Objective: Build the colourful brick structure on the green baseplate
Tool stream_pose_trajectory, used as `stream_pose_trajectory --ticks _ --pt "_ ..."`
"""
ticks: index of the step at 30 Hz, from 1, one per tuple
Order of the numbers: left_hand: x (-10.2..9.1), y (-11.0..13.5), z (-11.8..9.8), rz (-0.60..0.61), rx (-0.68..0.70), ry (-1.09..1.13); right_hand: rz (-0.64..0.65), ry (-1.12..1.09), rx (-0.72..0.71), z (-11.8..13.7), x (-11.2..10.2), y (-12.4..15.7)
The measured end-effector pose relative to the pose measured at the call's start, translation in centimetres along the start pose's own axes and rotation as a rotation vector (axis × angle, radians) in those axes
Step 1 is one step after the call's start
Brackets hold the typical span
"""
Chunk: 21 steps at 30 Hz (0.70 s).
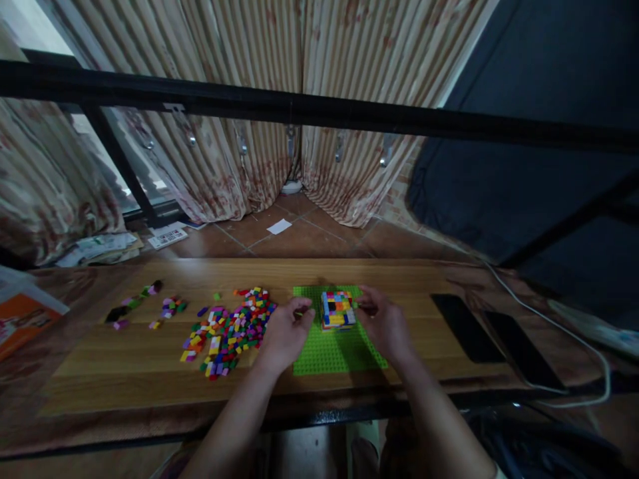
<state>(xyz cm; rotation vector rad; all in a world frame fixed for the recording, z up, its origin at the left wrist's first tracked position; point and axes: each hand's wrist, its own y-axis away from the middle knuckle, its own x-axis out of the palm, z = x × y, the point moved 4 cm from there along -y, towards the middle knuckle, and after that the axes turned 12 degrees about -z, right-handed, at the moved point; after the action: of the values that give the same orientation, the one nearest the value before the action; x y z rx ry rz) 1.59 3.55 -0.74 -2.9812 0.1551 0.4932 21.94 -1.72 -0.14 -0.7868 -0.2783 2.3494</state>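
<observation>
A block of multicoloured toy bricks point(339, 311) stands on a green studded baseplate point(334, 359), towards its far side. On the left of the block, my left hand point(288, 332) hovers over the plate's edge with its thumb and fingers pinched together. Whatever may be between those fingertips is too small to name. My right hand point(383, 322) is at the block's right side, fingertips closed close against it. A speck of green shows at these fingertips, but I cannot tell whether it is a held brick or the plate behind.
Loose bricks point(234, 332) lie in a pile left of the plate, with smaller clusters point(172, 306) farther left. Two dark phone-like slabs point(466, 327) and a white cable point(564, 319) are at the right. A black bar point(319, 110) crosses beyond the wooden board point(150, 386).
</observation>
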Motion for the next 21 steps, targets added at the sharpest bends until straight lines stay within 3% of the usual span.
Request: stream_pose_trajectory --ticks 8,21 --pt "0.51 0.01 0.00 0.074 0.004 -0.030 0.005 0.009 0.011 0.24 0.41 0.30" --pt "-0.07 0.09 -0.46 0.080 -0.001 -0.065 -0.025 0.011 -0.016 0.72 0.56 0.74"
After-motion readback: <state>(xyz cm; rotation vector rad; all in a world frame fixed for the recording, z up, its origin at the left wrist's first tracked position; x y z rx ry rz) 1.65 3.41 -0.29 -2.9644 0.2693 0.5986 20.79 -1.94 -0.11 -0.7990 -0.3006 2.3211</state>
